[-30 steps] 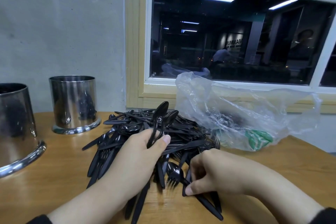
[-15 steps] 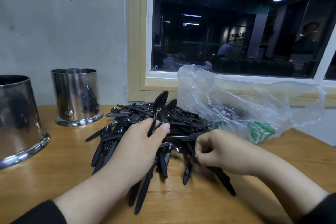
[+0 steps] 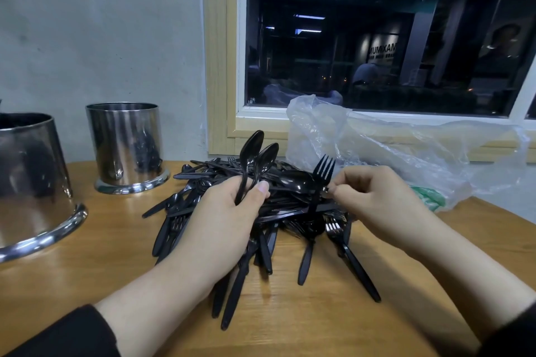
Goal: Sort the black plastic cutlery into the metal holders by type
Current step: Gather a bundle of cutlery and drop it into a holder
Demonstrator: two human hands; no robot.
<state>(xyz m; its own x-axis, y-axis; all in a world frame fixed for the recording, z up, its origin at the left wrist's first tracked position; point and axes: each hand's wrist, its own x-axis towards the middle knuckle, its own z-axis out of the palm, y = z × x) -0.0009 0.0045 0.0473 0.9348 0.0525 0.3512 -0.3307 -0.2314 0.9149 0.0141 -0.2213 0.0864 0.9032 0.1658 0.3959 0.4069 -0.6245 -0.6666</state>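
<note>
My left hand's fingers [image 3: 262, 191] are curled around two spoons [image 3: 255, 159], thumb pressed across their handles, so the bowls stand up above my knuckles and the handles run down under my palm. The left hand [image 3: 229, 220] rests on the near side of the cutlery pile [image 3: 220, 182], which spreads beneath and beyond my fingers on the wooden table [image 3: 87, 278].

On my right hand [image 3: 374, 197], the fingertips pinch a fork [image 3: 322, 180] at its neck, just below the tines; it stands nearly upright, tines up, with its handle dropping into the pile under my fingers. The other fingers of that hand are curled in behind the pinch.

Below my right fingers, a few forks and knives lie loose at the pile's near edge, handles pointing toward me.

Well off past my left fingers stand two metal holders: the near holder [image 3: 32, 182] at the left edge and the far holder [image 3: 127, 148] close to the wall. I cannot tell what either contains.

Beyond my right fingers, a crumpled clear plastic bag [image 3: 406, 153] sits against the window frame [image 3: 220, 66], touching the pile's far side.
</note>
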